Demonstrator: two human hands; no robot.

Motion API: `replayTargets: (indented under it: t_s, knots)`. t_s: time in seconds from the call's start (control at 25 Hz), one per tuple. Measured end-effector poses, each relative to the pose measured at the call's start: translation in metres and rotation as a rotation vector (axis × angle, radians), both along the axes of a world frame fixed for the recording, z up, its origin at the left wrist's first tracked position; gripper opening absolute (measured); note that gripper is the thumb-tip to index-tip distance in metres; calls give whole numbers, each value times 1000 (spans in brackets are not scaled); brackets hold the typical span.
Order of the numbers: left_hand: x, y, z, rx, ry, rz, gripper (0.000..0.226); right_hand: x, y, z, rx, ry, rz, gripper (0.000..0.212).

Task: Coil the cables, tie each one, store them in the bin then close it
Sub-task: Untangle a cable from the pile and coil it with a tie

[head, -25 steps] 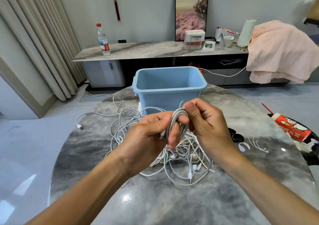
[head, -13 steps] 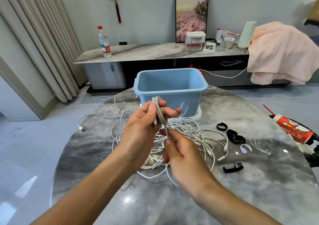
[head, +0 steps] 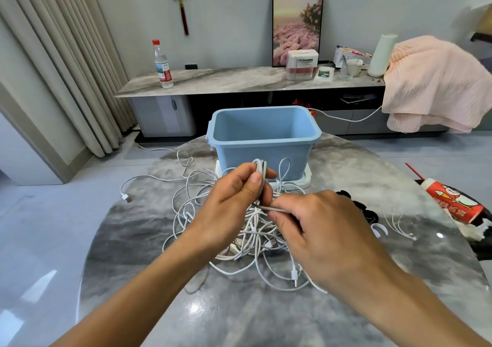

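Cable coil (head: 262, 172) gripped in curled left hand (head: 234, 203), right hand (head: 316, 229) fingers (head: 278, 217) pinching its loose end.

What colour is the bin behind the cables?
Light blue all over; the bin shows best in the head view.

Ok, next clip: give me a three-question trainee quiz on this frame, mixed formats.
1. True or false: the bin already holds coiled cables.
2. Which hand holds the coil upright? A) left hand B) right hand
3. Fill in: the right hand pinches the coil's loose ____, stretched sideways from the bundle.

Key
1. False: the part of its inside that shows is bare, and the cable pile lies on the table.
2. A
3. end
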State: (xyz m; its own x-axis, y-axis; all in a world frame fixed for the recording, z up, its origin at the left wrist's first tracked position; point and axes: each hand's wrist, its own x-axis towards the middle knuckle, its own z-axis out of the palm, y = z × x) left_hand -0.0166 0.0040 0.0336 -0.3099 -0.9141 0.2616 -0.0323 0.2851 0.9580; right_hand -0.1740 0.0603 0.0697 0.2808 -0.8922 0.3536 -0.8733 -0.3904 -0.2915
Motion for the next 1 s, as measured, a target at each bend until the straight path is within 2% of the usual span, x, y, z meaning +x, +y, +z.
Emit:
replayTargets:
  t_s: [0.12,0.24,0.32,0.4,0.48,0.56,0.6,0.64,0.72,0.84,0.92,1.0]
  knots:
    - [0,5,3,-23,-103,-138,27,-9,-2,8,-202,38,45,20]
    - [1,10,10,1,-135,-244,33,-34,-26,20,-168,-178,209,17]
    - [-2,14,16,45,-64,-326,35,-47,-40,19,-33,-439,287,16]
    - [-6,18,19,157,117,-385,35,-45,-49,4,172,-860,376,11]
    - [-11,19,19,213,298,-358,35,-29,-52,-15,306,-1208,334,8]
    - [-12,17,18,220,415,-287,34,-9,-50,-31,394,-1380,215,13]
    - [-12,15,19,226,471,-251,34,1,-48,-37,425,-1405,156,14]
    - [-9,13,18,240,528,-215,33,9,-45,-43,424,-1369,109,15]
    - [-6,7,17,282,603,-141,33,23,-36,-52,331,-1150,60,23]
    - [-4,0,10,286,558,12,32,41,-17,-56,301,-780,21,25]
    - [-3,-3,1,192,379,126,32,47,-6,-52,369,-558,13,15]
    - [-1,-1,-7,-6,91,184,28,44,-2,-42,374,-382,-6,15]
